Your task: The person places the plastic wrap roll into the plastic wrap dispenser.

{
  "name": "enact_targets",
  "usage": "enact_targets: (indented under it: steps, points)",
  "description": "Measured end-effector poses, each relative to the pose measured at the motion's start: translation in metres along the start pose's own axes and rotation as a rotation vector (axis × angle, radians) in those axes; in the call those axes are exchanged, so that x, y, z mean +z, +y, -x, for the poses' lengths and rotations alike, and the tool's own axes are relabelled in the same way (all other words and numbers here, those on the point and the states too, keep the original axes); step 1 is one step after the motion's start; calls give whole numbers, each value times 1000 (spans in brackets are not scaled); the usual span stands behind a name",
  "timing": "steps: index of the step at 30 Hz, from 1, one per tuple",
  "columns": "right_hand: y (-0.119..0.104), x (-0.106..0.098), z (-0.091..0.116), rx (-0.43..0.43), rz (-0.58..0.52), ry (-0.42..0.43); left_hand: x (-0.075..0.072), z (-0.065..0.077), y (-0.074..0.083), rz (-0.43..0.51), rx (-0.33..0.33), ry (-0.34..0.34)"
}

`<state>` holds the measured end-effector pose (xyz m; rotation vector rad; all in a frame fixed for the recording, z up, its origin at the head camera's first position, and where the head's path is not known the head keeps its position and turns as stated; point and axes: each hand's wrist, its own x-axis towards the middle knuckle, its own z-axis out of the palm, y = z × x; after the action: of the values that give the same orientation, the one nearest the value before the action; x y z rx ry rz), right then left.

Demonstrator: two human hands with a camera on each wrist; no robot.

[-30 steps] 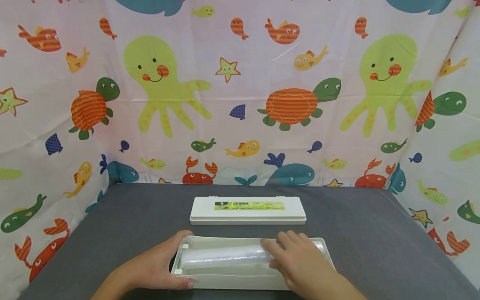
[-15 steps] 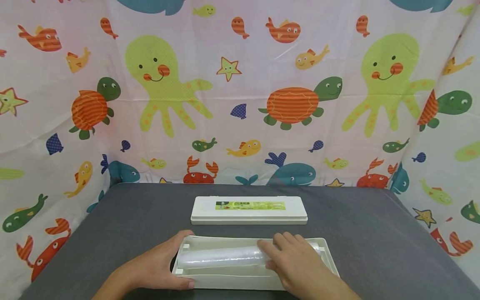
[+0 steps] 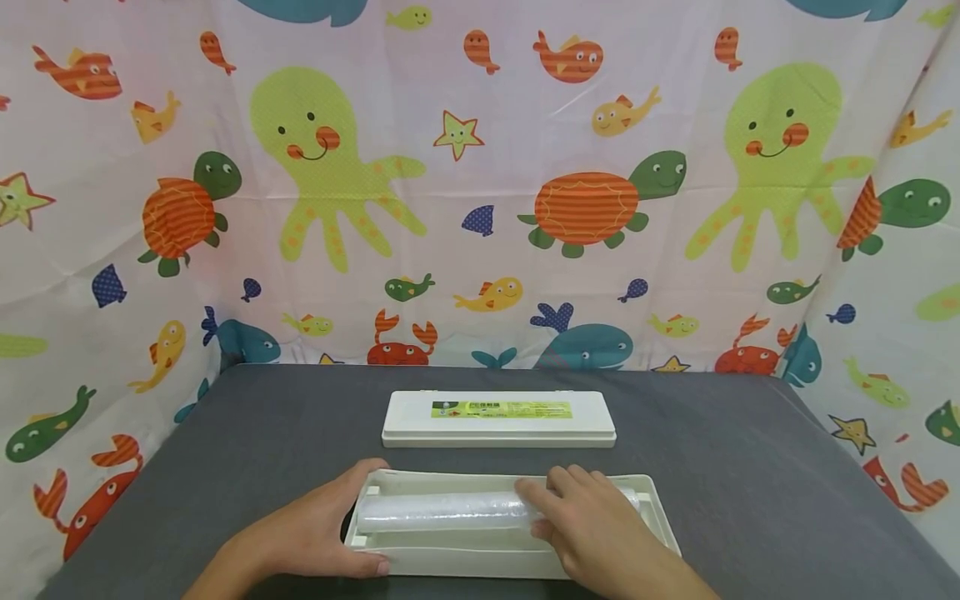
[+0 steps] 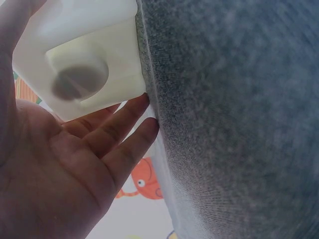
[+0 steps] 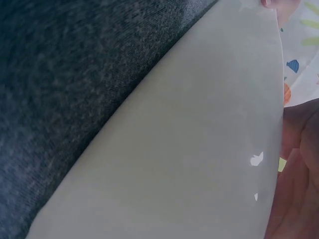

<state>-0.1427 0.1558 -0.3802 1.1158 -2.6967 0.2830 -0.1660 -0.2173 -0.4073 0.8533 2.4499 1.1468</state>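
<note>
A long white open box [image 3: 457,562] lies near the front of the table, with a clear roll of cling film [image 3: 442,511] inside it. The left hand [image 3: 318,525] grips the box's left end, thumb on the front wall and fingers round the far corner. In the left wrist view, the box end [image 4: 124,55] with its round recess sits above the spread fingers [image 4: 119,127]. Over the right part of the roll, the right hand [image 3: 600,525] curls its fingers and holds it; its palm hides that part. The right wrist view is mostly filled by the box's front wall [image 5: 174,139].
Behind the box lies a white cover [image 3: 498,432] with a green printed label [image 3: 501,409]. A dark grey cloth [image 3: 300,417] covers the table. A curtain [image 3: 450,250] with sea animals encloses the back and sides.
The right hand has shifted slightly left, carrying the roll toward the box's left end. The roll was slightly slanted and now lies more level. The left hand keeps its place.
</note>
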Motion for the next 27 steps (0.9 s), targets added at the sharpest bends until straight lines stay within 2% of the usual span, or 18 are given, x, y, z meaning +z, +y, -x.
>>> enact_targets:
  steps: [8,19,27]
  points:
    - [1,2,-2,1,-37,10,0,0,0,-3,-23,-2]
    - [5,7,-2,-35,-83,91,-1,0,1,-8,-35,-12]
    - [7,7,-2,-17,-112,61,-1,0,0,-28,-36,-13]
